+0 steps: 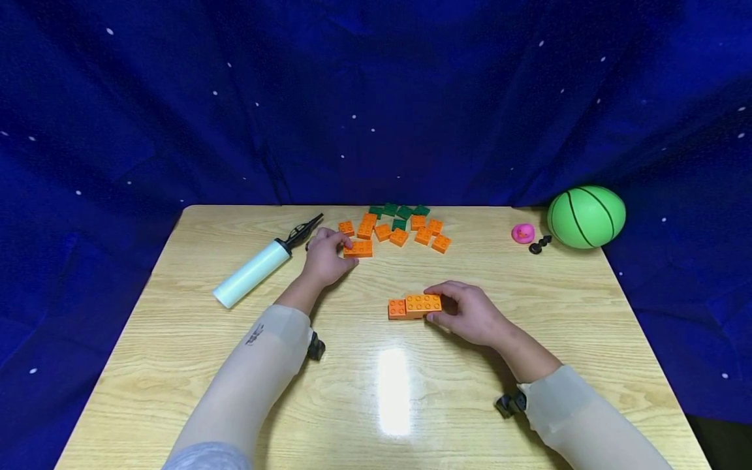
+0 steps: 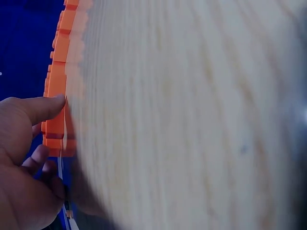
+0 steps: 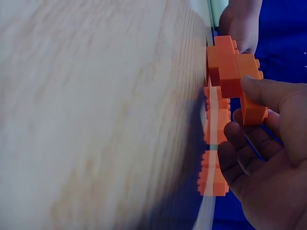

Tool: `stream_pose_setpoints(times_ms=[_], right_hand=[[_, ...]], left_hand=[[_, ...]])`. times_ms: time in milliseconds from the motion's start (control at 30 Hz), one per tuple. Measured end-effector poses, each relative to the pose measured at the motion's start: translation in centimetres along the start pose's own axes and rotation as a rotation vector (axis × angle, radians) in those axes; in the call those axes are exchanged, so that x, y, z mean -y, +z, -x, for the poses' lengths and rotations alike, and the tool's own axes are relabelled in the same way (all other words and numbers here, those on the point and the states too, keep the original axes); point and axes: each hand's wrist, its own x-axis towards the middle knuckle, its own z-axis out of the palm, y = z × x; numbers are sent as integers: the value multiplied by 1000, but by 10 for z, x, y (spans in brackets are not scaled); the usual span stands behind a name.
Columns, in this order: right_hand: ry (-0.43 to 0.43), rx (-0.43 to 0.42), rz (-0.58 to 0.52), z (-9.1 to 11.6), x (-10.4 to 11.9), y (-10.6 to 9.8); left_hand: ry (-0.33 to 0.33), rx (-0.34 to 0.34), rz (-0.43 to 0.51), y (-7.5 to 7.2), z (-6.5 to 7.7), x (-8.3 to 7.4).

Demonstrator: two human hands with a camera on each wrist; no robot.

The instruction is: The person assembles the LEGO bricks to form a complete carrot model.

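With thumb and fingertips, my left hand (image 1: 326, 258) pinches a long orange toy brick (image 1: 360, 249) at the front of the loose bricks. The left wrist view shows the thumb against the near side of that orange brick (image 2: 57, 81). On the other side, my right hand (image 1: 474, 314) grips the right end of a stack of joined orange bricks (image 1: 414, 307). A lighter long brick tops this stack. Seen from the right wrist, the joined bricks (image 3: 228, 67) are stepped, and the thumb presses near the top brick (image 3: 252, 62).
Several loose orange bricks (image 1: 399, 237) and green bricks (image 1: 390, 209) lie toward the table's back edge. A pale blue hand pump (image 1: 252, 273) rests left of my left hand. At the back right are a pink rubber duck (image 1: 523, 233), a small black object (image 1: 540, 245) and a green ball (image 1: 586, 217).
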Motion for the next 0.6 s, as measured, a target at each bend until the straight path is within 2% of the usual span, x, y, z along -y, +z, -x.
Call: stream_pose_setpoints(times_ms=[300,433,600], right_hand=[[-4,-9,-10,1,-1,2],[12,-1,-8,0,-1,3],[19,6,-4,1,0,2]], left_hand=[[32,18,-28,2,2,5],[43,16,5,2,6,6],[58,47,71,2,14,4]])
